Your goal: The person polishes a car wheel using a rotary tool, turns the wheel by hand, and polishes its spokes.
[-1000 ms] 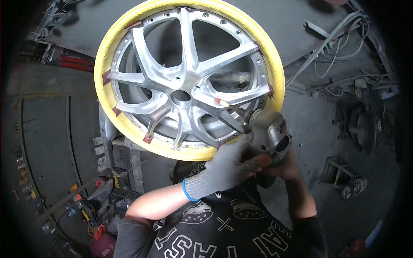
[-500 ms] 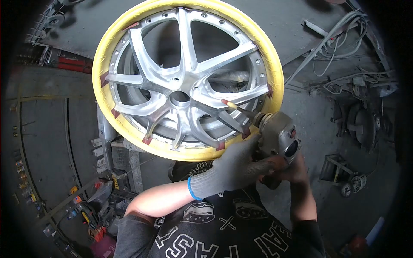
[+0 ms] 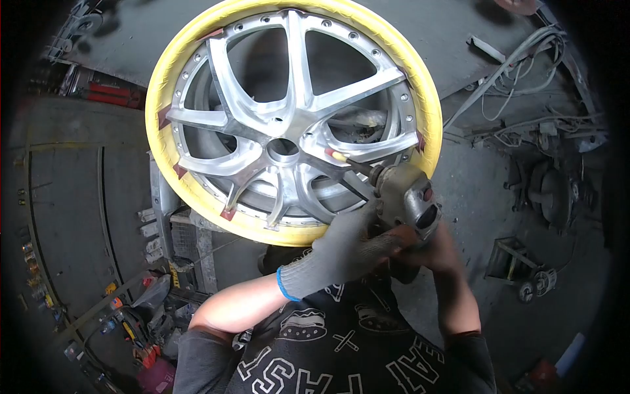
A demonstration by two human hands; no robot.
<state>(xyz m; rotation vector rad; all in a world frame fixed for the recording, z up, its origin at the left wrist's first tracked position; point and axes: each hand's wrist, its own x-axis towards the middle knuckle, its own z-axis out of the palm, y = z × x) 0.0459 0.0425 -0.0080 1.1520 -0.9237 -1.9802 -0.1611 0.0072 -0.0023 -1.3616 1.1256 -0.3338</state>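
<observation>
A silver multi-spoke wheel rim (image 3: pixel 302 125) fills the upper middle, its outer edge wrapped in yellow tape (image 3: pixel 428 98) with dark red patches at several spoke ends. My left hand (image 3: pixel 341 253), in a grey glove with a blue cuff, is wrapped against the underside of a metal power tool (image 3: pixel 403 190). My right hand (image 3: pixel 433 249) grips the tool's body from the right, partly hidden and dim. The tool's thin shaft points up-left, and its red and yellow tip (image 3: pixel 337 155) is at a spoke just right of the centre hole.
Coiled hoses and cables (image 3: pixel 525 62) hang at the upper right. A small wheeled metal frame (image 3: pixel 515 259) stands on the floor at right. Bags and assorted tools (image 3: pixel 157 295) lie at lower left, near a wire basket (image 3: pixel 186 241). A red object (image 3: pixel 115 95) sits at upper left.
Half a second ago the tool and both hands were further right and lower; they have moved up-left, bringing the tip closer to the hub. The rim appears slightly further right in view.
</observation>
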